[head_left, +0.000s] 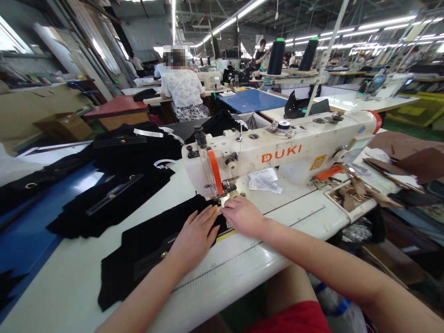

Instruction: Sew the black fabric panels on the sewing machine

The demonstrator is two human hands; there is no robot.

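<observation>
A black fabric piece (138,240) lies on the sewing table, its far end under the needle area of a white DUKI sewing machine (243,152). A dark strip with a gold-coloured ring (164,254) is on this piece. My left hand (196,236) rests flat on the fabric, fingers stretched towards the presser foot. Close beside it, my right hand (244,216) is closed with curled fingers at the fabric's edge, just in front of the needle area. What its fingertips pinch is hidden. Light falls on a small whitish spot by the fingertips.
More black pieces (114,194) with dark strips lie at the left. White paper labels (265,180) lie on the machine bed. A tray (350,196) of brown tabs and metal parts stands at right. A ruler scale (239,256) runs along the front edge. A person (182,88) sits ahead.
</observation>
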